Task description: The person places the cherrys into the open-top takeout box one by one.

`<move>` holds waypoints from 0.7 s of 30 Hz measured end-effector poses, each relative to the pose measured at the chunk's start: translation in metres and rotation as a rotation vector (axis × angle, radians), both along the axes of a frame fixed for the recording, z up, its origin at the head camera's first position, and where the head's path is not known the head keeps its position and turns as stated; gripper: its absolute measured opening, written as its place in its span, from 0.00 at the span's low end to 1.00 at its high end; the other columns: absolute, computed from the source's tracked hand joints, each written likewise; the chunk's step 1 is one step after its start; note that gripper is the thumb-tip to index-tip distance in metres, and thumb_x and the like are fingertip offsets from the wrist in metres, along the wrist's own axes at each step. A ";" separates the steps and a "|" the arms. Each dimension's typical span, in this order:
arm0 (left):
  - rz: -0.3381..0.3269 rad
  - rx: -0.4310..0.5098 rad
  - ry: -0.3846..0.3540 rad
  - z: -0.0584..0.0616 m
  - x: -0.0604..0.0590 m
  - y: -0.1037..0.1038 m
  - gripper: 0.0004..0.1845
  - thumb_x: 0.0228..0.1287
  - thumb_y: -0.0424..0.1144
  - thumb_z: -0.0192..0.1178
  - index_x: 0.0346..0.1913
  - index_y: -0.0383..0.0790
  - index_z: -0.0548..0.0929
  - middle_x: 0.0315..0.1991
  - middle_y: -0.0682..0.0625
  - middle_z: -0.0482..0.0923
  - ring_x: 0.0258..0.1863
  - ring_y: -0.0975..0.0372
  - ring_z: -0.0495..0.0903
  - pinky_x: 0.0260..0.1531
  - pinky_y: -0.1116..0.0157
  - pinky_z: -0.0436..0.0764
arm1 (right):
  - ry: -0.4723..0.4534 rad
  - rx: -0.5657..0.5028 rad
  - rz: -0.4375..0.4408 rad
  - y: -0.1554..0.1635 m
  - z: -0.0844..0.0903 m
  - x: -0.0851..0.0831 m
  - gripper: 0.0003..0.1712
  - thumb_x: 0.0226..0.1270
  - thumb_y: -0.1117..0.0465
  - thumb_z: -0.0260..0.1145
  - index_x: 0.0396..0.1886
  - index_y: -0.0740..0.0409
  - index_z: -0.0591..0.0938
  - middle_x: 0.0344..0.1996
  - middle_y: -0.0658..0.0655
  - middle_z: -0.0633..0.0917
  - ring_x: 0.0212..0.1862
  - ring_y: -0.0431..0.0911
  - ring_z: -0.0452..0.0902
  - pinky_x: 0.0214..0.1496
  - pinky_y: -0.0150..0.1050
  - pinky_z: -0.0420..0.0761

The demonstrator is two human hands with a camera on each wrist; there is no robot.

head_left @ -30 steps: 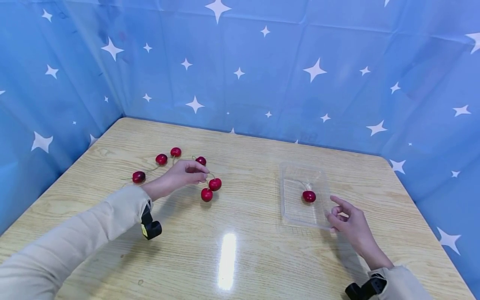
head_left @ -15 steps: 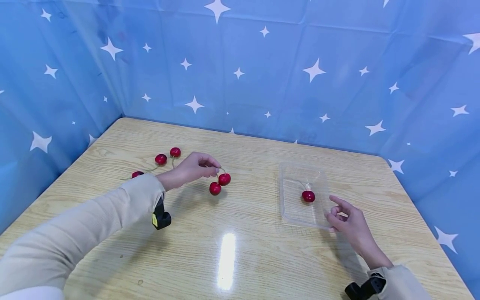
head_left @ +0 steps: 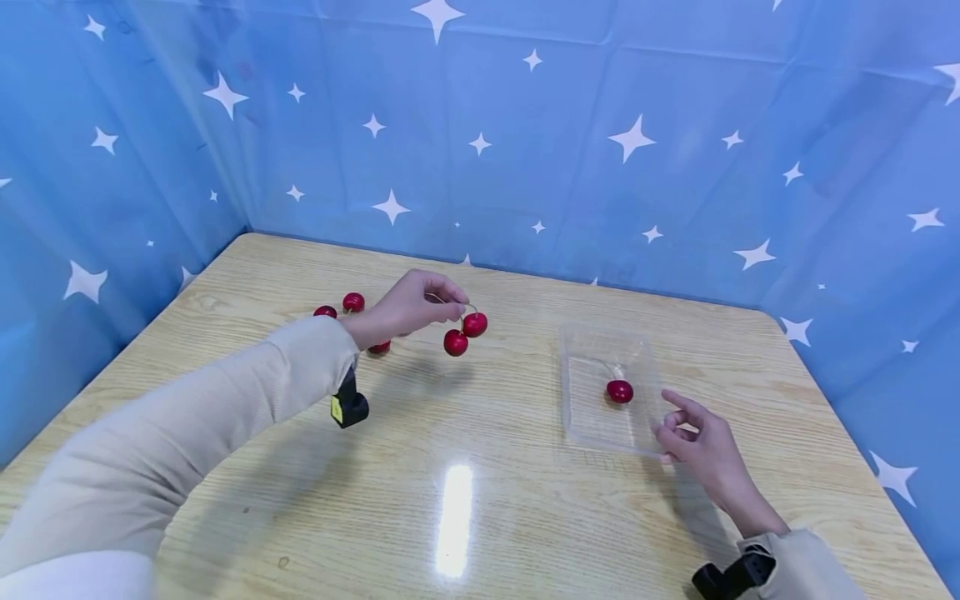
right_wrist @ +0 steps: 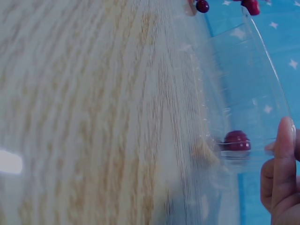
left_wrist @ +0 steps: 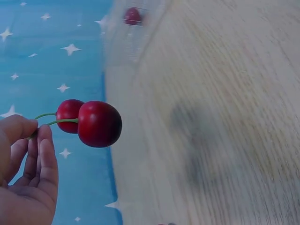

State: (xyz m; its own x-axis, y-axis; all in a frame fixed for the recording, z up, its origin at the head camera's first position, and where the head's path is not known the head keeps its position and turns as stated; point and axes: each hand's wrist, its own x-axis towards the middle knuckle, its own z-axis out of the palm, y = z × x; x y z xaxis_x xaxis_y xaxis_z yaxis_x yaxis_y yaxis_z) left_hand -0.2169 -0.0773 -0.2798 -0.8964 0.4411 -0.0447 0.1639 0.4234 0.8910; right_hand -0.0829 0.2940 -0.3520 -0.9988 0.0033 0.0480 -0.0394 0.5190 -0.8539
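The left hand (head_left: 422, 307) pinches two cherries (head_left: 475, 324) by their stems (left_wrist: 63, 121) above the surface (head_left: 525, 517), probably the best hold on light, slippery fruit; the right hand (head_left: 701, 442) pinches the flimsy-looking clear box (head_left: 566, 392).

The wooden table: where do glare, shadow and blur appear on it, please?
Head view: a white glare streak on the table, a soft shadow beside the left sleeve; left wrist view: a blurred dark shadow right of the held cherries; right wrist view: a bright patch at the left edge, blurry wood grain.
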 end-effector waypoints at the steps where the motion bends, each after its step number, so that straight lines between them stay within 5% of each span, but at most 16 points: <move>1: -0.004 0.001 0.017 -0.002 -0.001 0.004 0.10 0.58 0.36 0.58 0.42 0.37 0.79 0.35 0.47 0.78 0.35 0.54 0.76 0.27 0.66 0.75 | 0.000 0.003 0.000 0.000 0.000 0.000 0.29 0.60 0.72 0.56 0.60 0.75 0.59 0.26 0.53 0.70 0.21 0.36 0.73 0.21 0.32 0.76; 3: -0.006 -0.002 0.045 -0.005 -0.002 0.012 0.09 0.57 0.35 0.59 0.41 0.36 0.80 0.35 0.47 0.78 0.37 0.54 0.77 0.38 0.63 0.76 | 0.001 0.003 0.000 0.001 0.000 0.000 0.29 0.60 0.72 0.56 0.61 0.75 0.59 0.26 0.53 0.70 0.22 0.36 0.73 0.21 0.32 0.76; 21: -0.062 0.039 0.076 -0.006 -0.018 0.065 0.09 0.57 0.36 0.59 0.40 0.35 0.80 0.30 0.48 0.78 0.31 0.61 0.77 0.32 0.67 0.76 | -0.003 -0.016 -0.010 0.000 0.000 0.000 0.30 0.60 0.72 0.57 0.61 0.75 0.59 0.25 0.52 0.70 0.22 0.36 0.73 0.21 0.32 0.77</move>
